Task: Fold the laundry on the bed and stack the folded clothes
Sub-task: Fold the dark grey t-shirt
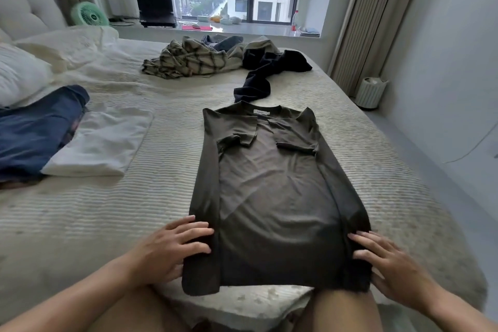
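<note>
Olive-brown T-shirt [272, 191] lies flat in the centre of the frame on the ribbed bedspread [161, 197], both side panels and sleeves already turned in. Long axis runs from the hem at bottom centre up to the collar at mid-frame, so straight away from the person.

Left hand [172, 248] sits on the hem's left corner, fingers spread and laid flat on the folded edge, touching it. Right hand [388, 264] mirrors it on the hem's right corner, fingers splayed, tips on the cloth. Neither looks closed on the fabric yet; thumbs may be under the edge, can't tell.

Both hands equally near the hem, collar well apart from them. Judgement: next fold is hem up toward collar, along the long axis, needs both corners pinched and lifted together.

Folded white top [107, 143] and blue garment [35, 132] lie at left of frame, likely the stack. Unfolded plaid piece [188, 59] and black piece [269, 67] wait at upper centre.
</note>
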